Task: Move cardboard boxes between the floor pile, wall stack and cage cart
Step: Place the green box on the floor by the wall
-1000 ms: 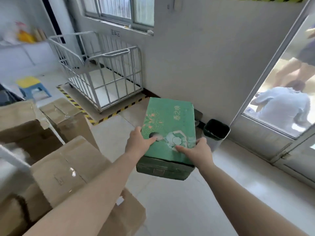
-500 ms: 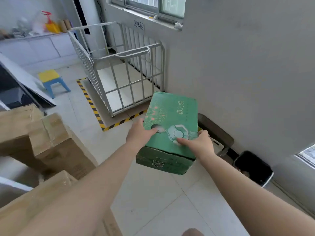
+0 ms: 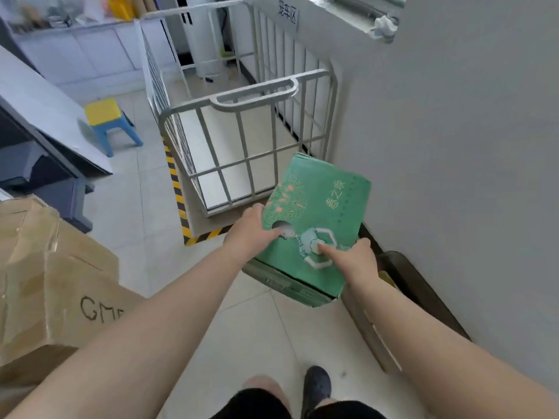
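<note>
A person carries a green box (image 3: 314,219) in both hands above the tiled floor (image 3: 133,189), just short of the near end rail of the cage cart (image 3: 242,98) by the wall. The left hand (image 3: 252,229) grasps its left edge, the right hand (image 3: 354,261) its near right corner, thumbs on top. The shallow corner grip could let the box tip or slide out; lifted too low, it could catch the cart's rail. Against half a second ago, the cart looms nearer and the brown cardboard box (image 3: 54,285) sits closer at left.
</note>
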{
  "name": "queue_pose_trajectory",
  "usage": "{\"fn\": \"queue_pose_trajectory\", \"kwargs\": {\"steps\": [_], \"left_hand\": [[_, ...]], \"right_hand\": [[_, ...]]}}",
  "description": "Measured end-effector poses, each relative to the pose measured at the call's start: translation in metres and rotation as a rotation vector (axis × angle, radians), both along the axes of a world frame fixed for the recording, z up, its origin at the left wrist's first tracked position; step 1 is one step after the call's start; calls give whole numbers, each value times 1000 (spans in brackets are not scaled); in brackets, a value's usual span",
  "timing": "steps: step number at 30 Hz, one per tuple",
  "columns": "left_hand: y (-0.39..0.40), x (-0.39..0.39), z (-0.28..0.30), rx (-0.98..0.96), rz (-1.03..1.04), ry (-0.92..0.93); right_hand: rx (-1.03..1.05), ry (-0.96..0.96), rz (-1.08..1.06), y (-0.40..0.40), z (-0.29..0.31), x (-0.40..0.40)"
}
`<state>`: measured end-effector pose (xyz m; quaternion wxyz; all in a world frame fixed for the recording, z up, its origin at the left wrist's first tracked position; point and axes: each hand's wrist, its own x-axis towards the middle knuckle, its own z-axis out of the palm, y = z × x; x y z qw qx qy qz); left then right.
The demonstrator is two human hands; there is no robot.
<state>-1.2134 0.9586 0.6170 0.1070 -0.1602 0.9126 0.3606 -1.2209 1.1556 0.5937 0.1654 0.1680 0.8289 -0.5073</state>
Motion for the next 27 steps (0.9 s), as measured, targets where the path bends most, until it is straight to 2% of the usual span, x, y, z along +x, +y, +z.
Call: {"fn": "queue_pose_trajectory", "kwargs": {"steps": [6,11,15,18,23,27], "left_hand": [[-29,-176,-42,-74,-91,-56],[-49,-340,-127,-168,-214,-99],[-49,-456,-233,-286,-277,-110],[-42,-522,-333,-354,-285,-114],[-40,-604,-514,-331,-279,-85],[-46,-664,-626,-351,-289,-34]], "right_hand": [[5,-97,-84,-35,-39,-156],[-22,-198,-284,-73,-128,-285],[-60,-232,-439,-93,-242,-379],[-95,-239,-503,-101,-350,-437],[-165,-252,-556,-108,-538,-523],[-201,-215,-584,-112,-655,-587]]}}
